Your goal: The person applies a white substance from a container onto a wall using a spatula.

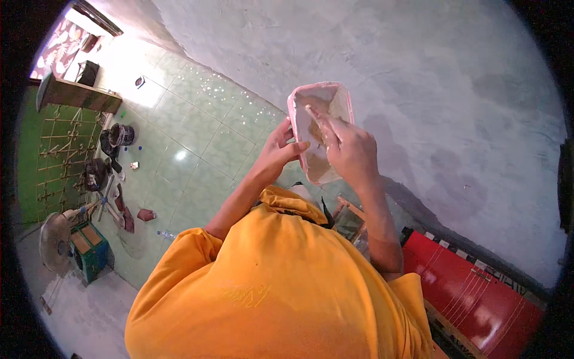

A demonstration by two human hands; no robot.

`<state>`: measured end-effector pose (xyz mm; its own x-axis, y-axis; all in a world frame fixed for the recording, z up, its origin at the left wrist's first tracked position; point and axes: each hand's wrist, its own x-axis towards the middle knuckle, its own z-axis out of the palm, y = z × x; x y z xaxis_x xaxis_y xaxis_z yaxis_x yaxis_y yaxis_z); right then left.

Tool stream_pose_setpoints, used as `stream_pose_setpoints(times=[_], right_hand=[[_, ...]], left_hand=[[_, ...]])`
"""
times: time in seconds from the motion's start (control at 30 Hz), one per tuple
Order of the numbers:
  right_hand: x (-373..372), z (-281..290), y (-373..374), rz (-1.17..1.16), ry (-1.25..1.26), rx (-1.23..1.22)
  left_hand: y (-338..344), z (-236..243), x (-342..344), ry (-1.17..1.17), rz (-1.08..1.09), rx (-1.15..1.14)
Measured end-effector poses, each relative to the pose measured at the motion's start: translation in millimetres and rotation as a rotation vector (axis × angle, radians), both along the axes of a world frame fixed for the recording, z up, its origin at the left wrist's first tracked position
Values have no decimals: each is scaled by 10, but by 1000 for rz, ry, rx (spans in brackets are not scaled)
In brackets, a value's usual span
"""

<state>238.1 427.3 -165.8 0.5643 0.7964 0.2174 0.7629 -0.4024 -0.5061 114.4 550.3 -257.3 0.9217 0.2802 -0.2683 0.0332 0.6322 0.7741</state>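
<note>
- Tub (292, 106), pink-rimmed, one: held clear of the floor (200, 143) before the wearer's chest, close to the grey wall (442, 90); mouth toward the wearer.
- Left hand (278, 154): fingers curled part-way round the tub's left side, thumb over the near rim. The only grip seen on the tub; should it slacken, or the rim prove slick, the tub could drop or swing.
- Right hand (353, 152): fingers bent closely together, reaching into the tub. Whether they pinch a slim tool or are merely coated cannot be told with confidence, the pale tip being small and partly hidden. A hard push there could twist the tub against the left thumb.
- Paste (314, 130), brown-grey, smeared over the tub's inside: likely to spill at the near edge if the tub tips further, or to drip if the right hand lifts out loaded.
- Orange shirt (272, 269): just below the tub; liable to catch drips.
- Floor tiles, green: white spots (236, 99) near the wall; fresh drops could make footing slippery.
- Red panel (472, 293), at the wearer's right: could be knocked by a careless backward turn.
</note>
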Motion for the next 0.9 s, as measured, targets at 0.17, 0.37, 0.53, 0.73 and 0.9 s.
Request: stream_pose_setpoints(times=[0.17,0.37,0.53,0.73,0.9], right_hand=[[-70,46,34,54,27,1],[-184,238,180,-187,56,44],[-342,20,234,-290,102,-152],[-404,-258,277,-330,116,-10],[-465,-37,215,-386,205,24]], left_hand=[[191,12,-12,15,15,-47],[240,31,-53,-23,58,-107],[245,-14,-36,-5,76,-183],[273,-148,-70,106,-30,-199],[294,-122,-60,46,-102,-220]])
